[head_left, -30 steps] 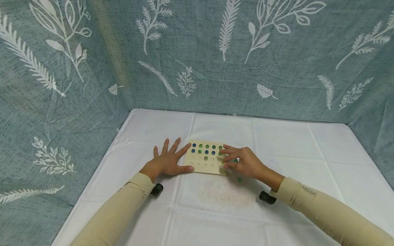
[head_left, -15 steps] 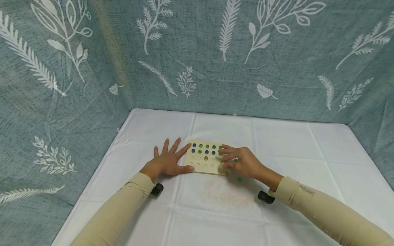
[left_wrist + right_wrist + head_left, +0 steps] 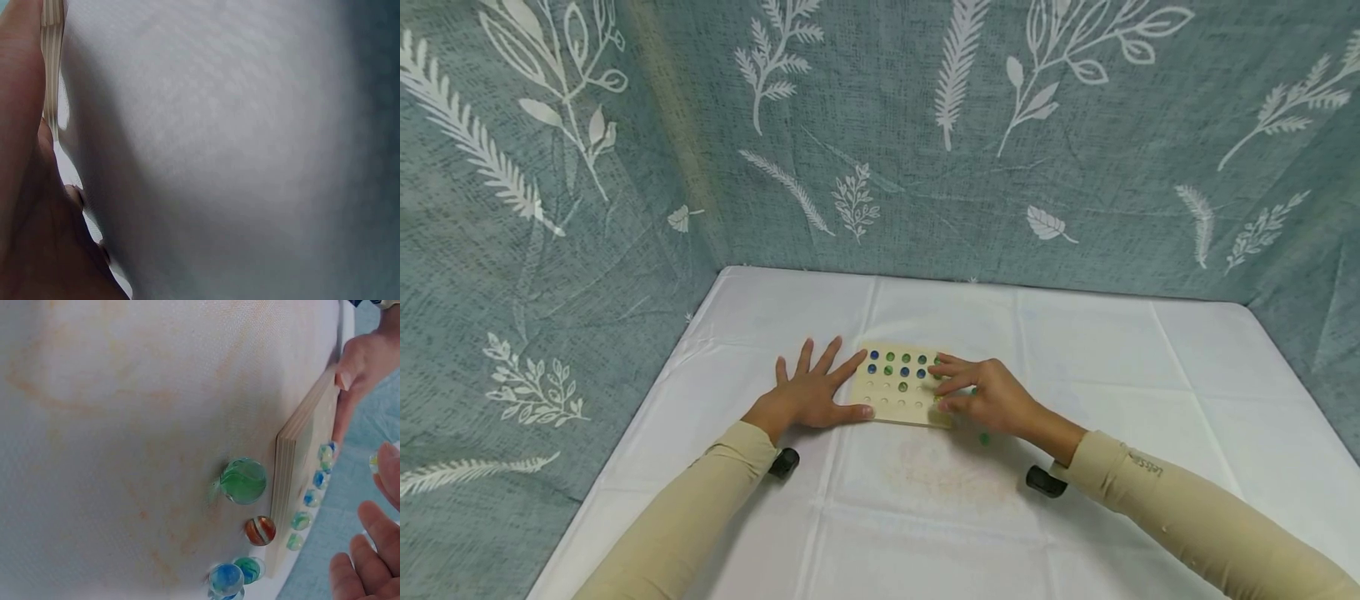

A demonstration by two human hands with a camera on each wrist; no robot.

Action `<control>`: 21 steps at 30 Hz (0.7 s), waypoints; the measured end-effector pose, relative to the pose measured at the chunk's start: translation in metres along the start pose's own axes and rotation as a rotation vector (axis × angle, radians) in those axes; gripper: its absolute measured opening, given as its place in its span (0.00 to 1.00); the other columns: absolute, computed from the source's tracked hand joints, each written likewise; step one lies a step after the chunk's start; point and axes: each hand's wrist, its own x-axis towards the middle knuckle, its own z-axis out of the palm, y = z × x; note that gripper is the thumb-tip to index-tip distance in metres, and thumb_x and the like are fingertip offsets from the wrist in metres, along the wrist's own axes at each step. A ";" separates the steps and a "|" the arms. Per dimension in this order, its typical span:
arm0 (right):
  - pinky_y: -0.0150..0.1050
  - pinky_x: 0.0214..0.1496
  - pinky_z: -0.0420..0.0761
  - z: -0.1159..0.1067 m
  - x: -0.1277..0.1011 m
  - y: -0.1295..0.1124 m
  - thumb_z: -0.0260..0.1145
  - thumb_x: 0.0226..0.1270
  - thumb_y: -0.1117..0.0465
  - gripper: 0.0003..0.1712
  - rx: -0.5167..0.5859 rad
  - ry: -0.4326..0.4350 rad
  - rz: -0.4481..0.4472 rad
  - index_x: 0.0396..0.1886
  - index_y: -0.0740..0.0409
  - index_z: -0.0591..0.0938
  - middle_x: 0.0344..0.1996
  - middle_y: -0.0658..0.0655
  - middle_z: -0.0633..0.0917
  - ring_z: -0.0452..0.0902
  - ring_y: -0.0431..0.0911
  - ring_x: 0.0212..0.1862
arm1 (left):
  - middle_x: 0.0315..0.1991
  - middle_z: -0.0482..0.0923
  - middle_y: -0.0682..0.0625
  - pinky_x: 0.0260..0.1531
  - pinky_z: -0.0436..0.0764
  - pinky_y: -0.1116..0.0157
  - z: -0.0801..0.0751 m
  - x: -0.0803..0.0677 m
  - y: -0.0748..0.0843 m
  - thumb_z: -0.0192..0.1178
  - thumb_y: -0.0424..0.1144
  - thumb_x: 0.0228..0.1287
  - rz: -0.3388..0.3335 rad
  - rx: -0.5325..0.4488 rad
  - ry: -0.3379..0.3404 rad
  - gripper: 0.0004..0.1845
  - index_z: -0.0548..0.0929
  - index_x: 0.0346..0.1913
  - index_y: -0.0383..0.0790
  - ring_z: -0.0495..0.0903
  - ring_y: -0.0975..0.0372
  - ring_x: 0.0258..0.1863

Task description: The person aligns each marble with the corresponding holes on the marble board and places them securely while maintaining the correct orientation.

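A pale wooden board [image 3: 891,414] with rows of round hollows lies on the white cloth; blue and green glass marbles [image 3: 906,372] fill its two far rows, and a single marble [image 3: 902,387] sits in the third. With fingers spread, my left hand [image 3: 808,398] rests at the board's left side, index fingertip and thumb on its edge. The left wrist view shows mostly cloth beside that hand. Over the right side of the board, my right hand [image 3: 988,398] pinches a yellowish clear marble [image 3: 374,464], partly hidden by the fingers.
Several loose marbles lie on the cloth right of the board: a large green one [image 3: 244,480], a red-brown one [image 3: 260,530], and blue ones [image 3: 226,579] near a smaller green one [image 3: 250,569]. A patterned teal curtain [image 3: 880,167] stands behind the table.
My right hand has shifted slightly left over the board with the pinched marble. The left hand and the board have stayed in place.
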 end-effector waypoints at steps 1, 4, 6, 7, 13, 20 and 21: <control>0.57 0.73 0.75 0.000 0.000 0.000 0.78 0.60 0.67 0.11 -0.003 0.000 0.002 0.43 0.65 0.92 0.62 0.63 0.86 0.72 0.60 0.75 | 0.87 0.27 0.47 0.73 0.30 0.24 0.000 -0.001 0.000 0.54 0.78 0.64 0.003 -0.003 0.001 0.53 0.44 0.85 0.66 0.22 0.37 0.84; 0.58 0.73 0.74 0.002 0.001 -0.001 0.78 0.60 0.67 0.11 -0.012 0.001 0.007 0.43 0.65 0.93 0.62 0.62 0.86 0.72 0.60 0.75 | 0.87 0.27 0.47 0.72 0.30 0.24 0.000 -0.002 0.001 0.55 0.78 0.64 0.007 -0.006 0.003 0.53 0.44 0.85 0.66 0.22 0.37 0.84; 0.58 0.74 0.74 0.002 0.001 -0.002 0.78 0.60 0.68 0.11 -0.012 0.001 0.005 0.43 0.65 0.93 0.62 0.62 0.86 0.73 0.60 0.75 | 0.87 0.27 0.47 0.72 0.30 0.24 0.000 -0.001 0.000 0.55 0.78 0.64 0.007 -0.009 0.004 0.53 0.45 0.85 0.66 0.22 0.37 0.84; 0.58 0.73 0.74 0.003 0.001 -0.001 0.78 0.60 0.68 0.11 -0.016 0.002 0.002 0.43 0.65 0.93 0.61 0.62 0.86 0.73 0.60 0.75 | 0.87 0.27 0.47 0.72 0.29 0.24 0.000 -0.001 0.000 0.55 0.78 0.64 0.007 -0.009 0.003 0.53 0.45 0.85 0.66 0.22 0.37 0.84; 0.58 0.73 0.74 0.004 0.002 -0.003 0.78 0.60 0.67 0.11 -0.029 -0.006 -0.015 0.43 0.64 0.93 0.61 0.62 0.86 0.73 0.60 0.75 | 0.87 0.27 0.47 0.72 0.29 0.24 0.001 0.000 -0.001 0.55 0.78 0.63 0.004 -0.010 -0.004 0.54 0.44 0.85 0.66 0.22 0.37 0.84; 0.59 0.73 0.74 0.007 0.005 -0.004 0.78 0.61 0.67 0.11 -0.041 -0.006 -0.033 0.44 0.63 0.93 0.60 0.61 0.87 0.73 0.59 0.74 | 0.88 0.27 0.47 0.73 0.29 0.24 0.001 0.002 -0.002 0.54 0.79 0.63 -0.003 -0.002 -0.007 0.54 0.44 0.85 0.67 0.22 0.37 0.84; 0.59 0.73 0.74 0.008 0.006 -0.004 0.78 0.61 0.67 0.11 -0.039 -0.006 -0.033 0.44 0.63 0.93 0.60 0.61 0.87 0.74 0.59 0.74 | 0.87 0.27 0.48 0.73 0.29 0.24 0.002 0.002 -0.002 0.54 0.79 0.63 -0.006 0.000 -0.009 0.54 0.44 0.85 0.67 0.22 0.37 0.84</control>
